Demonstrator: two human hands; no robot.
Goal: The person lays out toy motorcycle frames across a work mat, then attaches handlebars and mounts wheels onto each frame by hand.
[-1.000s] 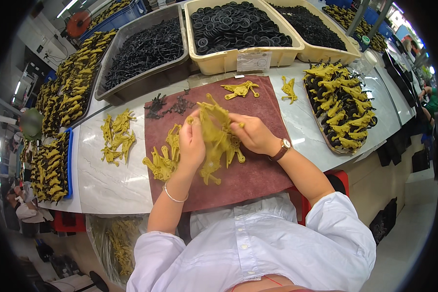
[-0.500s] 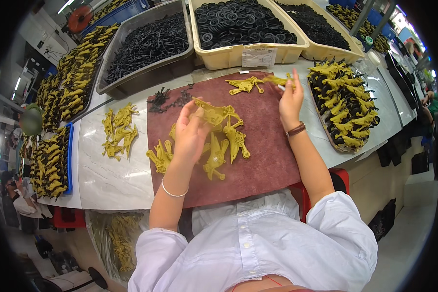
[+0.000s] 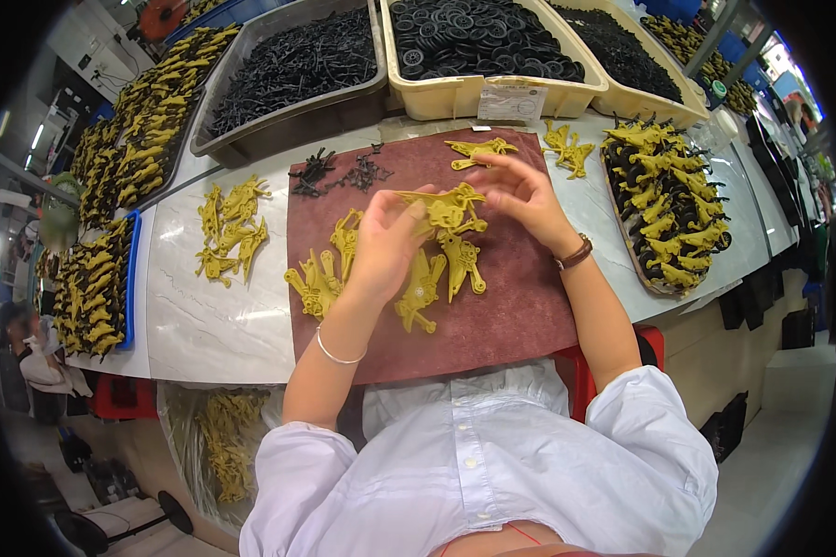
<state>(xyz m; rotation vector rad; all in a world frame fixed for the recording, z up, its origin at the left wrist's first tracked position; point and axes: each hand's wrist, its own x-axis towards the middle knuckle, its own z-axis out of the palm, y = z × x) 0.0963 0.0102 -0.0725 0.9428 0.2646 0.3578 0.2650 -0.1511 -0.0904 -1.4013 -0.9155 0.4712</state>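
My left hand (image 3: 387, 246) grips a cluster of yellow plastic moulded parts (image 3: 443, 249) above a dark red mat (image 3: 506, 306). My right hand (image 3: 522, 191) meets the top of the same cluster, fingers bent on a yellow piece. More yellow parts (image 3: 318, 278) lie on the mat under and left of my left hand. One loose yellow part (image 3: 478, 150) rests at the mat's far edge. Small black pieces (image 3: 339, 173) sit at the mat's far left corner.
A grey bin of black parts (image 3: 293, 70) and cream bins of black rings (image 3: 478, 42) stand behind the mat. Yellow parts (image 3: 230, 227) lie on the white tabletop at left. A tray of assembled yellow figures (image 3: 664, 204) is at right; blue trays (image 3: 93, 288) at left.
My right hand has come back from the far right edge of the mat to the cluster in my left hand. The left hand stays on the cluster.
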